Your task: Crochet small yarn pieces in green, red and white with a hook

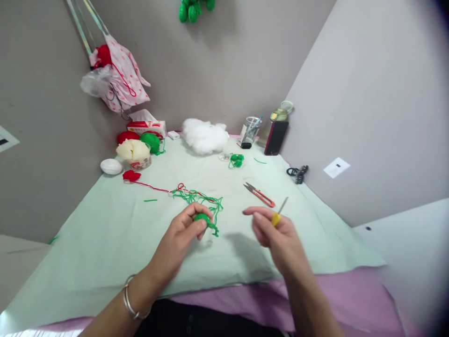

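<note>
My left hand (180,230) pinches a small green crochet piece (202,217) between thumb and fingers, with a short curly end sticking out to the right. From it, green yarn (192,195) runs back into a loose tangle on the cloth. To the right and apart from the piece, my right hand (280,236) is closed around a crochet hook (276,218) with a yellow handle; its metal shaft points up and away. The right index finger stretches toward the left. Just beyond that hand lie orange-handled thread snips (260,194).
A pale green cloth (115,248) covers the table. Behind are white stuffing (204,135), green crochet bits (237,160), a clear cup (250,131), a bottle (279,114) and a phone (277,138). Yarn balls (150,142) and a tissue box (146,127) stand back left.
</note>
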`<action>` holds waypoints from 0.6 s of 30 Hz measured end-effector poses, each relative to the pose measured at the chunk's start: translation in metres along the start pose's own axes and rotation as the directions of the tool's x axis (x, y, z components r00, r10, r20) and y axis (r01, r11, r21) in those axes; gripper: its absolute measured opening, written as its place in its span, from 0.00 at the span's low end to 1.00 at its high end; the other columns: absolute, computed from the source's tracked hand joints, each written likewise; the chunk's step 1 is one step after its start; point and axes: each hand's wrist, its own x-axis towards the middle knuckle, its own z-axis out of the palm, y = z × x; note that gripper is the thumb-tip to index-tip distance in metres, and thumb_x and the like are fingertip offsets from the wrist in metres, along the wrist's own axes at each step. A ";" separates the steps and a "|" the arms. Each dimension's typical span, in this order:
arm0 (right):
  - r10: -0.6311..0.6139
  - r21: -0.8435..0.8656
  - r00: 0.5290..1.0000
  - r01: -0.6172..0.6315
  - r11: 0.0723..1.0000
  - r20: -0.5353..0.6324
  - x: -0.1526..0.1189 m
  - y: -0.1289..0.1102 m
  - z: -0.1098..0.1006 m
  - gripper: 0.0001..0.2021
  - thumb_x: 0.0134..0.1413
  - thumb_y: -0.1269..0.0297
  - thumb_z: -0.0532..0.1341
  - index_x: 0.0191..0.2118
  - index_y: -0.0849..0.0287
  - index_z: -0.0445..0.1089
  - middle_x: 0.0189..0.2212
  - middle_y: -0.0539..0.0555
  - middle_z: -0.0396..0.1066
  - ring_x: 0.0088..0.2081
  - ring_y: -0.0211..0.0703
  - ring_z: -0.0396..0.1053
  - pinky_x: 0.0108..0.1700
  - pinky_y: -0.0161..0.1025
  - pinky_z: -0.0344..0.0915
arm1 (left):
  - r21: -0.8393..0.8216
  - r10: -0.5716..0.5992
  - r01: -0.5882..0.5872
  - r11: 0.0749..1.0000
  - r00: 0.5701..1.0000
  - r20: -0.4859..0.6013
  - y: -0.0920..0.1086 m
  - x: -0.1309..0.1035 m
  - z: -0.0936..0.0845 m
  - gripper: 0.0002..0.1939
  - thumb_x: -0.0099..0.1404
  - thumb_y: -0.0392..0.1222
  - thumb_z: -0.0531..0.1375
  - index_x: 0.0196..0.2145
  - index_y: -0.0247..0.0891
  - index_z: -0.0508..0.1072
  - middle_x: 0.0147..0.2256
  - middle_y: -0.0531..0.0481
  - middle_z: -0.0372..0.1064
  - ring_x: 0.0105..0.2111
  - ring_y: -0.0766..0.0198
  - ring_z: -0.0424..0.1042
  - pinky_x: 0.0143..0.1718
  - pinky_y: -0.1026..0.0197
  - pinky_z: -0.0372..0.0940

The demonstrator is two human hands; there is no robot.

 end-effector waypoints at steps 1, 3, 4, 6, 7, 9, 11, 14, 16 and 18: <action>-0.002 0.016 0.998 0.001 1.000 0.059 -0.002 0.001 0.012 0.23 0.64 0.44 0.62 0.47 0.59 0.78 0.22 0.45 0.59 0.21 0.32 0.44 0.23 0.36 0.44 | 0.014 -0.001 0.001 1.000 1.000 0.008 -0.003 -0.003 0.001 0.04 0.70 0.41 0.59 0.40 0.40 0.73 0.32 0.54 0.64 0.30 0.65 0.59 0.36 0.59 0.56; 0.007 -0.005 0.979 -0.006 1.000 0.206 -0.003 0.000 0.032 0.24 0.69 0.43 0.56 0.50 0.58 0.78 0.20 0.44 0.55 0.22 0.34 0.46 0.24 0.36 0.46 | 0.045 0.016 -0.016 0.999 1.000 0.007 -0.006 -0.008 0.000 0.04 0.71 0.41 0.58 0.40 0.41 0.73 0.33 0.54 0.65 0.31 0.65 0.61 0.37 0.60 0.57; 0.017 -0.045 0.950 -0.003 0.999 0.312 -0.002 -0.002 0.037 0.25 0.70 0.43 0.55 0.48 0.59 0.78 0.19 0.44 0.55 0.22 0.34 0.48 0.25 0.36 0.48 | 0.057 0.027 -0.027 0.998 1.000 -0.009 -0.007 -0.010 -0.003 0.04 0.72 0.41 0.58 0.40 0.41 0.73 0.34 0.54 0.65 0.31 0.65 0.61 0.38 0.60 0.57; 0.067 -0.124 0.837 0.000 0.992 0.543 0.001 -0.008 0.037 0.24 0.70 0.44 0.55 0.42 0.60 0.79 0.21 0.47 0.59 0.25 0.35 0.54 0.29 0.36 0.52 | 0.069 0.039 -0.035 0.997 0.997 -0.068 -0.007 -0.011 -0.013 0.04 0.72 0.39 0.57 0.39 0.42 0.72 0.35 0.55 0.66 0.31 0.66 0.60 0.37 0.60 0.57; 0.093 -0.150 0.783 0.001 0.989 0.616 0.004 -0.011 0.032 0.24 0.70 0.44 0.57 0.39 0.60 0.79 0.23 0.47 0.61 0.26 0.35 0.56 0.30 0.36 0.52 | 0.067 0.039 -0.032 0.997 0.994 -0.099 -0.007 -0.012 -0.020 0.04 0.72 0.38 0.56 0.39 0.42 0.72 0.34 0.55 0.66 0.30 0.66 0.60 0.37 0.60 0.57; 0.119 -0.162 0.777 -0.022 0.986 0.619 0.009 -0.015 0.015 0.22 0.68 0.45 0.59 0.38 0.60 0.78 0.22 0.46 0.58 0.26 0.34 0.54 0.30 0.35 0.51 | 0.053 0.022 -0.014 0.998 0.989 -0.144 -0.007 -0.014 -0.032 0.04 0.71 0.37 0.56 0.38 0.42 0.71 0.31 0.56 0.65 0.29 0.66 0.57 0.35 0.61 0.55; 0.153 -0.145 0.815 -0.085 0.986 0.559 0.015 -0.018 -0.004 0.22 0.67 0.45 0.61 0.37 0.61 0.78 0.19 0.43 0.51 0.23 0.33 0.47 0.26 0.35 0.45 | 0.035 -0.008 0.014 0.999 0.986 -0.168 -0.008 -0.015 -0.039 0.03 0.70 0.37 0.56 0.38 0.41 0.70 0.30 0.56 0.65 0.28 0.66 0.56 0.33 0.61 0.53; 0.102 -0.027 0.911 -0.100 0.995 0.400 0.023 -0.022 -0.027 0.22 0.64 0.43 0.63 0.34 0.60 0.75 0.16 0.42 0.48 0.20 0.32 0.43 0.23 0.35 0.40 | -0.018 -0.064 0.061 0.998 0.981 -0.181 -0.008 -0.017 -0.038 0.01 0.66 0.38 0.58 0.36 0.40 0.69 0.29 0.56 0.66 0.27 0.67 0.56 0.31 0.62 0.51; 0.077 0.023 0.954 -0.087 0.996 0.289 0.029 -0.026 -0.037 0.22 0.61 0.43 0.65 0.32 0.60 0.75 0.15 0.41 0.46 0.20 0.31 0.40 0.22 0.35 0.38 | -0.072 -0.114 0.103 0.992 0.979 -0.172 -0.008 -0.017 -0.032 0.02 0.64 0.38 0.58 0.35 0.39 0.69 0.28 0.56 0.66 0.26 0.69 0.53 0.30 0.62 0.49; 0.061 0.042 0.980 -0.070 0.997 0.187 0.036 -0.032 -0.043 0.21 0.59 0.44 0.67 0.31 0.60 0.74 0.15 0.41 0.47 0.19 0.30 0.39 0.22 0.35 0.37 | -0.127 -0.169 0.151 0.980 0.974 -0.150 -0.007 -0.017 -0.026 0.03 0.61 0.39 0.59 0.34 0.38 0.68 0.27 0.56 0.65 0.24 0.70 0.51 0.29 0.62 0.47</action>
